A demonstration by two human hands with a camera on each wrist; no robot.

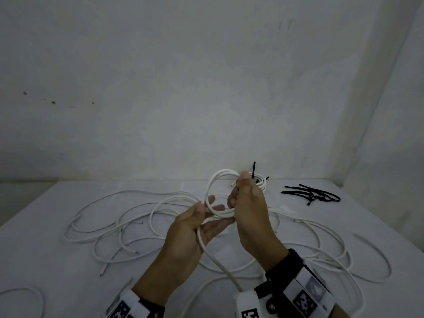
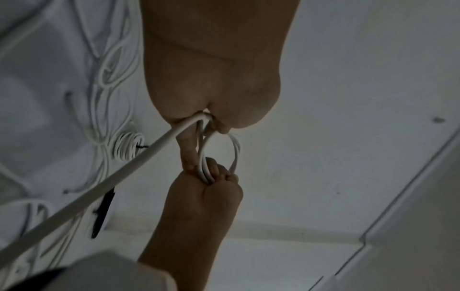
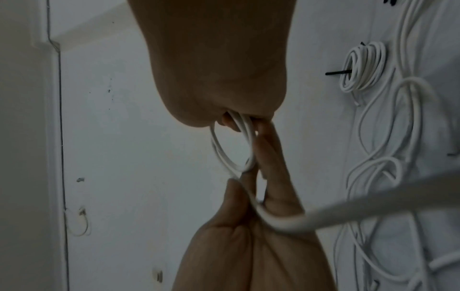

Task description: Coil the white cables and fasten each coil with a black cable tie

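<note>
Both hands hold one white cable above the table (image 1: 46, 260). A small coil (image 1: 214, 187) of a few loops stands upright between them. My right hand (image 1: 238, 191) pinches the coil's right side between thumb and fingers; the right wrist view shows the loops (image 3: 225, 155) entering that grip. My left hand (image 1: 210, 210) holds the coil's lower left, thumb over the cable and fingers stretched beneath. The cable's free tail (image 1: 220, 267) drops from the left hand toward me. The left wrist view shows the same loop (image 2: 235, 149) between the two hands.
A finished coil (image 1: 261, 183) with a black tie sticking up lies behind my right hand, near the wall. Several loose black cable ties (image 1: 314, 195) lie at the back right. Loose white cables (image 1: 110, 216) sprawl across the table on both sides.
</note>
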